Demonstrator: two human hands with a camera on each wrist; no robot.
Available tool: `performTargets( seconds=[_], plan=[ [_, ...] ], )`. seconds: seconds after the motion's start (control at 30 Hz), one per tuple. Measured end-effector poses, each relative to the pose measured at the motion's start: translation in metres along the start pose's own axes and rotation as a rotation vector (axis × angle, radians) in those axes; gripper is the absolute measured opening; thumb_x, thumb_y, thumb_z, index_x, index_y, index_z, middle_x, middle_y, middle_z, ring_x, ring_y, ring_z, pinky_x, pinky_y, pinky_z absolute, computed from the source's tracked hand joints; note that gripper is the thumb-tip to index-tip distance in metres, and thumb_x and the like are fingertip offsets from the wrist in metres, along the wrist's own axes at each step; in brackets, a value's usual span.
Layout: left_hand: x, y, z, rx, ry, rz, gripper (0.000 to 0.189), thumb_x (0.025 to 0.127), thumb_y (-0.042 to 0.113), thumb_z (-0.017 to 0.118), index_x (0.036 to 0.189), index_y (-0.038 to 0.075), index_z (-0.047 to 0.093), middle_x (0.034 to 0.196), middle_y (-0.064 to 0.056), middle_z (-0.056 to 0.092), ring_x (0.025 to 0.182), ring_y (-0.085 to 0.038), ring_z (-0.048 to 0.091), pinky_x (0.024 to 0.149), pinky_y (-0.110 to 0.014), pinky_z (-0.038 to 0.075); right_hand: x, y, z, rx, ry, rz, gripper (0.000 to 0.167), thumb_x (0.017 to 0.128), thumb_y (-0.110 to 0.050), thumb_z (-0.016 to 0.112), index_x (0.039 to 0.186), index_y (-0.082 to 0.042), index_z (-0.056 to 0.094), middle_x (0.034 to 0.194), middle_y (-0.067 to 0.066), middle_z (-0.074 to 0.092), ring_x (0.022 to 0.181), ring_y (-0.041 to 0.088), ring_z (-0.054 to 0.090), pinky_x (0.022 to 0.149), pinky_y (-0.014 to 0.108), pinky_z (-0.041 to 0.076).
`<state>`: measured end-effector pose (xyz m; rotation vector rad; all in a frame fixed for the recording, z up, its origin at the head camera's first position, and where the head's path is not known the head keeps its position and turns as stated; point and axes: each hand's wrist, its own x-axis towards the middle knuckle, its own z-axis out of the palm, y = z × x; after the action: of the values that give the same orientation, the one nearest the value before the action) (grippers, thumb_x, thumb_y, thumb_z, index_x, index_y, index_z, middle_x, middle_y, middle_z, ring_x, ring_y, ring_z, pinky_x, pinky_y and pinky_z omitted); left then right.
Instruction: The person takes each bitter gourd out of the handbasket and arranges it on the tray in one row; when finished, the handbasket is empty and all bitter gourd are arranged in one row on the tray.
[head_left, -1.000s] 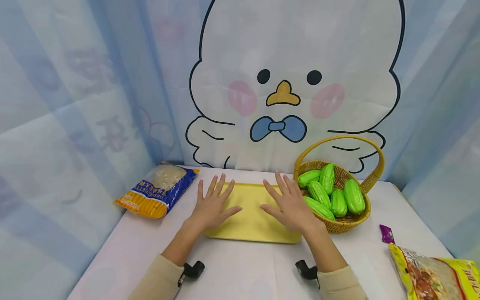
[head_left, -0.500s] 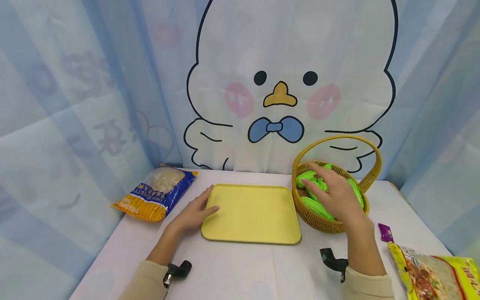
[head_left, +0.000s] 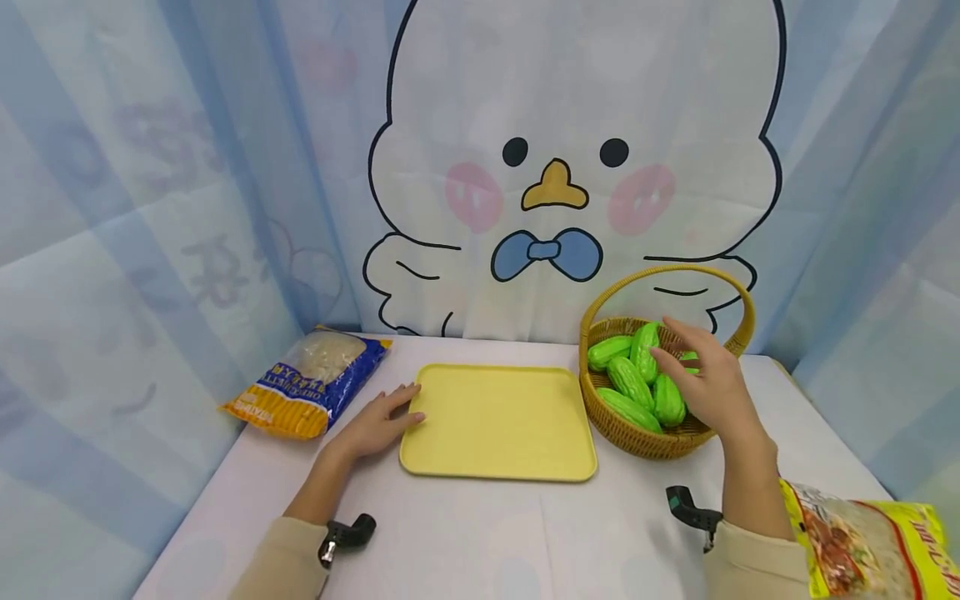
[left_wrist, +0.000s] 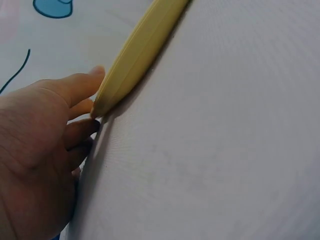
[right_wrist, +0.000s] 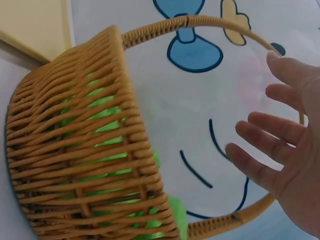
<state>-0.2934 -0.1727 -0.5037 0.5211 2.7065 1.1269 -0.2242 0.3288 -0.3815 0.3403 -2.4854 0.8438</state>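
My left hand (head_left: 373, 427) rests at the left edge of a flat yellow tray (head_left: 498, 423). Its thumb and fingertips touch the rim in the left wrist view; whether they grip it is hard to tell. My right hand (head_left: 714, 382) hovers over the right side of a round wicker basket (head_left: 633, 437), thumb and fingers apart and holding nothing. Inside the basket lie several bright green bitter melons (head_left: 628, 379), and the hand hides some on the right. In the right wrist view the hand (right_wrist: 300, 145) stands above the basket's woven rim, near its tall handle (right_wrist: 210, 21).
A blue and orange bag of pasta (head_left: 307, 383) lies at the back left. At the front right is a yellow food packet (head_left: 862, 542), partly behind the right forearm. A printed curtain (head_left: 555, 308) hangs behind the white table (head_left: 465, 533).
Both hands were spread above the tray. The left moved out to the tray's left edge; the right moved across to the basket's right side. The right forearm now covers the small purple packet's place.
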Motion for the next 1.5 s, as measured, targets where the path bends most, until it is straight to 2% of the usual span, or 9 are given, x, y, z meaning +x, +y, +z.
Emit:
performTargets(
  seconds=[0.1, 0.23, 0.33, 0.47, 0.67, 0.77, 1.03, 1.37, 1.5],
  plan=[
    [0.001, -0.001, -0.001, 0.0, -0.001, 0.033, 0.061, 0.106, 0.038, 0.06, 0.158, 0.01, 0.045, 0.167, -0.013, 0.038, 0.159, -0.036, 0.025, 0.133, -0.056, 0.006, -0.002, 0.008, 0.002, 0.029, -0.091, 0.07, 0.058, 0.106, -0.031, 0.063, 0.159, -0.014, 0.045, 0.147, 0.02, 0.056, 0.113, 0.027, 0.06, 0.092, 0.023, 0.055],
    [0.001, 0.001, -0.003, -0.001, -0.007, 0.046, 0.059, 0.106, 0.033, 0.061, 0.157, 0.008, 0.047, 0.166, -0.014, 0.039, 0.158, -0.036, 0.026, 0.133, -0.056, 0.007, -0.003, 0.015, 0.008, 0.047, -0.322, 0.142, 0.067, 0.106, -0.036, 0.062, 0.163, -0.011, 0.036, 0.153, 0.027, 0.046, 0.123, 0.043, 0.059, 0.094, 0.06, 0.055],
    [0.0, 0.003, -0.003, -0.004, -0.016, 0.046, 0.059, 0.106, 0.032, 0.061, 0.157, 0.008, 0.046, 0.166, -0.014, 0.039, 0.159, -0.036, 0.025, 0.133, -0.055, 0.006, -0.003, 0.019, 0.013, 0.044, -0.439, 0.163, 0.067, 0.106, -0.038, 0.061, 0.161, -0.008, 0.038, 0.151, 0.03, 0.046, 0.121, 0.045, 0.06, 0.092, 0.057, 0.058],
    [0.0, 0.005, -0.002, -0.007, -0.022, 0.044, 0.06, 0.105, 0.033, 0.062, 0.158, 0.008, 0.045, 0.166, -0.013, 0.038, 0.159, -0.035, 0.025, 0.133, -0.054, 0.006, -0.004, 0.021, 0.018, 0.05, -0.498, 0.185, 0.057, 0.109, -0.037, 0.055, 0.154, -0.004, 0.047, 0.141, 0.028, 0.055, 0.118, 0.042, 0.059, 0.092, 0.055, 0.056],
    [0.0, 0.006, -0.002, -0.01, -0.016, 0.036, 0.06, 0.105, 0.033, 0.063, 0.157, 0.009, 0.046, 0.166, -0.013, 0.038, 0.159, -0.034, 0.025, 0.133, -0.054, 0.006, -0.006, 0.021, 0.024, 0.111, -0.578, 0.281, 0.051, 0.112, -0.038, 0.046, 0.154, -0.009, 0.05, 0.157, 0.029, 0.042, 0.143, 0.054, 0.037, 0.11, 0.075, 0.037],
    [0.0, 0.006, -0.002, -0.01, -0.017, 0.031, 0.06, 0.105, 0.033, 0.062, 0.157, 0.009, 0.046, 0.166, -0.012, 0.038, 0.159, -0.034, 0.025, 0.133, -0.054, 0.006, -0.007, 0.022, 0.027, 0.164, -0.609, 0.332, 0.053, 0.112, -0.041, 0.045, 0.156, -0.012, 0.048, 0.163, 0.029, 0.035, 0.15, 0.056, 0.026, 0.115, 0.079, 0.027],
    [-0.001, 0.006, -0.001, -0.009, -0.012, 0.021, 0.059, 0.105, 0.033, 0.063, 0.157, 0.009, 0.047, 0.166, -0.012, 0.04, 0.159, -0.033, 0.025, 0.133, -0.054, 0.006, -0.007, 0.027, 0.029, 0.241, -0.62, 0.369, 0.053, 0.11, -0.047, 0.048, 0.157, -0.023, 0.048, 0.167, 0.023, 0.031, 0.155, 0.053, 0.018, 0.117, 0.08, 0.02],
    [-0.002, 0.007, -0.001, -0.015, -0.004, 0.004, 0.059, 0.104, 0.033, 0.063, 0.157, 0.01, 0.047, 0.166, -0.012, 0.04, 0.159, -0.033, 0.025, 0.133, -0.054, 0.006, -0.007, 0.028, 0.028, 0.234, -0.616, 0.326, 0.05, 0.108, -0.039, 0.055, 0.152, -0.016, 0.054, 0.156, 0.022, 0.047, 0.139, 0.041, 0.043, 0.111, 0.065, 0.042],
    [-0.001, 0.007, -0.001, -0.018, -0.002, 0.0, 0.059, 0.104, 0.033, 0.064, 0.157, 0.011, 0.047, 0.166, -0.011, 0.04, 0.16, -0.033, 0.025, 0.133, -0.054, 0.005, -0.007, 0.029, 0.028, 0.233, -0.614, 0.321, 0.05, 0.108, -0.038, 0.057, 0.152, -0.016, 0.054, 0.154, 0.022, 0.048, 0.137, 0.039, 0.044, 0.11, 0.062, 0.043]
  ],
)
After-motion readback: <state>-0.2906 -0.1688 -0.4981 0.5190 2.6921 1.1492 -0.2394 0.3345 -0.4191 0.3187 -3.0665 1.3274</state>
